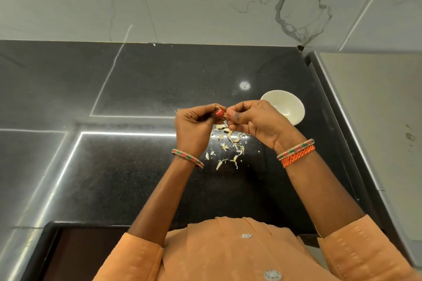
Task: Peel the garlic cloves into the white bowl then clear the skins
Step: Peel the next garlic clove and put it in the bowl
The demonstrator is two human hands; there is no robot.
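1. Black speckled stone counter (pixel 137 178) meets a grey-veined marble wall.
2. Both hands, the left hand (pixel 194 128) and the right hand (pixel 253 121), curl fingertips around a small garlic clove (pixel 225 114) held above the counter; its axis is hidden.
3. Round white bowl (pixel 290 102) sits just beyond the right hand; its contents are unclear.
4. Pale papery garlic skins (pixel 228 143) lie scattered below the hands.

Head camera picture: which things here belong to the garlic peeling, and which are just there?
Part of the job:
garlic clove, pinched between left hand and right hand
white bowl
loose skins on the counter

Just there:
black counter
marble wall
bangles
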